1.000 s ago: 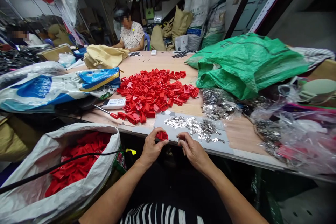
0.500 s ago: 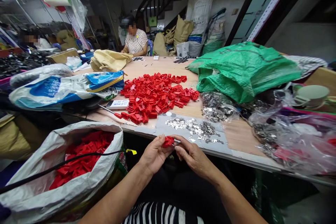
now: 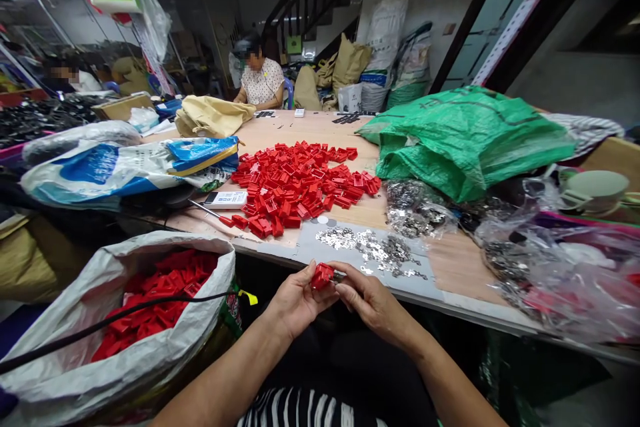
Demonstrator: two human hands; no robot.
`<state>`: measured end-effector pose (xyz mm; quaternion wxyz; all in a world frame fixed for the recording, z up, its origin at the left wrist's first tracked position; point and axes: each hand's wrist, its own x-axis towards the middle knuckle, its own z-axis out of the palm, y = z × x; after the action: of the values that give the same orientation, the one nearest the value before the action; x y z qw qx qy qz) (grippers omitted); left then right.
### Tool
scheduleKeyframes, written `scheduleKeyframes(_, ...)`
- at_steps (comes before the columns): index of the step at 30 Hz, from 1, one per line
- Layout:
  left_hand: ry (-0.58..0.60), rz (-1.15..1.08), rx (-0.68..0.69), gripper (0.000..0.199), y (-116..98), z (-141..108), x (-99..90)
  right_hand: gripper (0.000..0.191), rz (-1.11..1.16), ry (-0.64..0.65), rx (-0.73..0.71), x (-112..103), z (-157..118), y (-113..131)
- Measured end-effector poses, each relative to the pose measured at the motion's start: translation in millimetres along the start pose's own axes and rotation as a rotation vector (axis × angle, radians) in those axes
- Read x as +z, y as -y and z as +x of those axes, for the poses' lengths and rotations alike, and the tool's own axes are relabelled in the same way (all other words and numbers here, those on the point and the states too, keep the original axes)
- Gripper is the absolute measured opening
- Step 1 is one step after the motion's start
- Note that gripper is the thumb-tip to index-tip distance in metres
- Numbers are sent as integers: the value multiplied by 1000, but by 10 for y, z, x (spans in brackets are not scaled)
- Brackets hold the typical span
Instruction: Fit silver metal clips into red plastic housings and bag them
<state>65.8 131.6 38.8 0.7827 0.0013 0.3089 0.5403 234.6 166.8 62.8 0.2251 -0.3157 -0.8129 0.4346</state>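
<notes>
Just off the table's front edge, my left hand (image 3: 300,300) is closed on a red plastic part (image 3: 323,276). My right hand (image 3: 367,293) meets it from the right, its thumb and index finger pinched on a small metal piece (image 3: 339,276) at the red part's side. Beyond them on the table lies a heap of red parts (image 3: 300,183). Small flat metal pieces (image 3: 370,247) are spread over a grey sheet (image 3: 415,283) in front of my right hand.
An open white sack (image 3: 210,293) of red parts stands at the left, a black cord (image 3: 125,310) across it. A green bag (image 3: 470,140) and clear bags of metal pieces (image 3: 417,203) lie at the right. Across the table sits a person (image 3: 263,83).
Both hands stay together at nearly the same spot. The red part is turned slightly, and more of it and of the metal piece shows between my fingers.
</notes>
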Motion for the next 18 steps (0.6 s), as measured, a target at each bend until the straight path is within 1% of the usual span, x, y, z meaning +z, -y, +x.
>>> scheduleKeyframes(5, -39, 19, 0, 26, -26, -29, 10, 32, -103, -71, -2, 26, 54, 0)
scheduleKeyframes(8, -46, 26, -6, 25, -10, -31, -12, 32, -8, -91, 1, 50, 94, -37)
scheduleKeyframes(12, -11, 38, -26, 23, 22, -19, -70, 36, 184, -89, 42, 89, 116, -63)
scheduleKeyframes(16, 19, 21, 39, 22, 33, -21, -158, 28, 248, -11, 27, 102, 145, -36)
scheduleKeyframes(18, 28, -29, 81, 31, 39, -26, -217, 25, 237, -3, -1, 115, 210, 8)
